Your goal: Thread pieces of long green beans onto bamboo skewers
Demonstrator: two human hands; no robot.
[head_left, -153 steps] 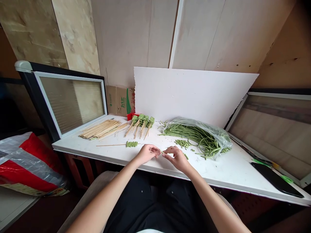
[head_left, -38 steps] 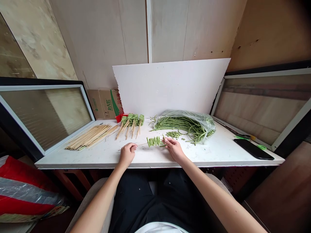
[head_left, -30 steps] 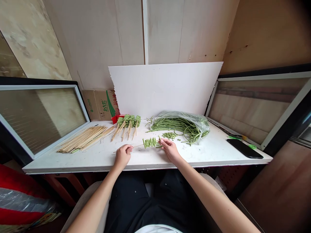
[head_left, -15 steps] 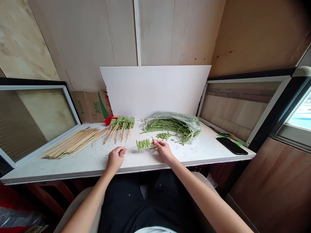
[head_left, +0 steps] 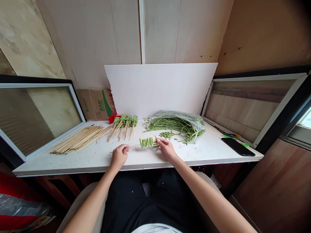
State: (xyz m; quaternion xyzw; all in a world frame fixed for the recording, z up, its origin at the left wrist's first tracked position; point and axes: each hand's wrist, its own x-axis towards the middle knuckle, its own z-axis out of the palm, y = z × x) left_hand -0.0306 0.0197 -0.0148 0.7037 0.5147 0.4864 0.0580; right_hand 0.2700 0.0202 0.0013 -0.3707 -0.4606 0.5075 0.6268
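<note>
My left hand is closed on the bare part of a thin wooden skewer. Folded green bean is threaded in a zigzag on its right part. At that right end, the fingers of my right hand pinch the green bean, and a loose end of it sticks out beside them. Just behind lies a small heap of short bean pieces. Long green beans spill from a clear plastic bag farther back. Several filled skewers lie at the back left, by a red object.
Many bare skewers are spread on the left of the white table. A black phone lies at the right. Behind stand a cardboard box and a white board. Framed glass panels flank the table.
The whole view has shifted, with the table and objects appearing a little farther right. Both hands keep their hold on the skewer and the bean, with little change between them.
</note>
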